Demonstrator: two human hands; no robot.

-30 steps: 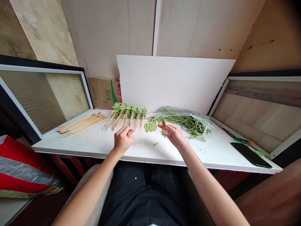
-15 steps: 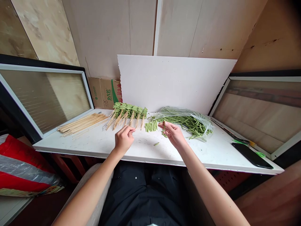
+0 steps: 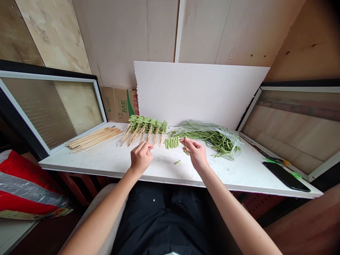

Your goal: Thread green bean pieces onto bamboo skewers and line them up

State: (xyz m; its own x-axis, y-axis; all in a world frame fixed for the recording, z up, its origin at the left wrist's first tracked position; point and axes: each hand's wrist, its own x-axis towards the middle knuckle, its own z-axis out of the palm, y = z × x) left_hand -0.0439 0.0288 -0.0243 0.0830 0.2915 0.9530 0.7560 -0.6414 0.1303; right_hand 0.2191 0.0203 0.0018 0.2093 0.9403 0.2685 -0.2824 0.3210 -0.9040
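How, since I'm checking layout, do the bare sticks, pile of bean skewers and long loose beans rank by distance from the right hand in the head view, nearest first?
1. Long loose beans: just beyond the right hand, rightward.
2. Pile of bean skewers: left of that hand, toward the back.
3. Bare sticks: farther left.
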